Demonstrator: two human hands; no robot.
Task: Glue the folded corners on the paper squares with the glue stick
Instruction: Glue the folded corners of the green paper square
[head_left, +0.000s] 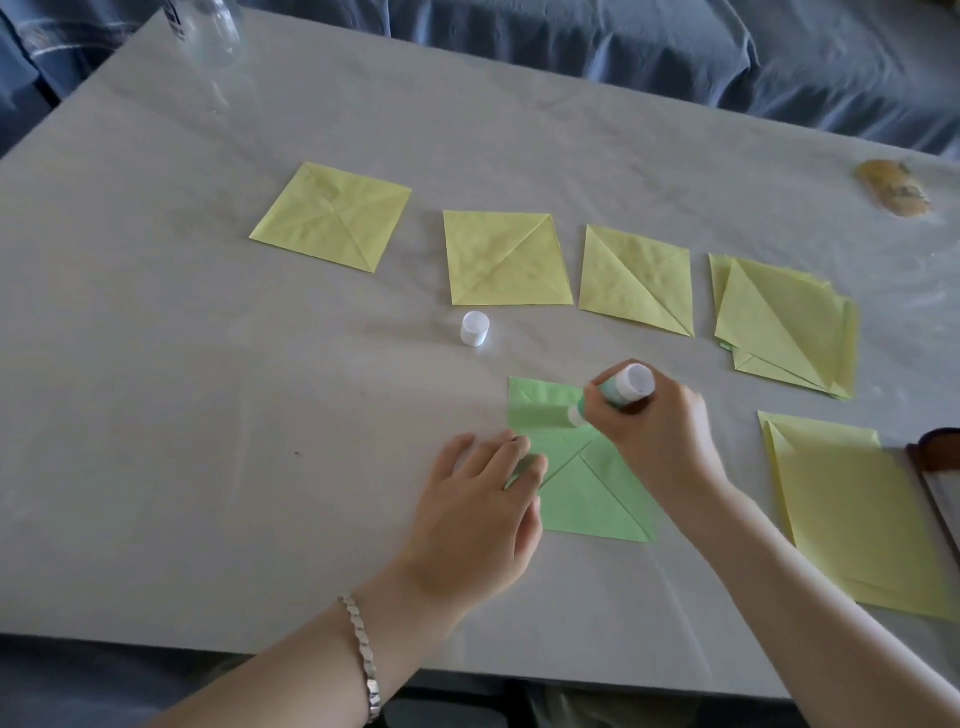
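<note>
Grey table (208, 312), blue bedding (623, 52) behind

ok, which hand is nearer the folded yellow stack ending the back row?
Right. The right hand, gripping the glue stick, is just lower-left of the stack; the left hand rests farther left on the green square.

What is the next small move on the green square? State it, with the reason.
Probably a short stroke of the glue stick across the upper part of the green square: the right hand grips it tip-down on the paper there, and the left hand rests on the square's left edge, steadying it.
</note>
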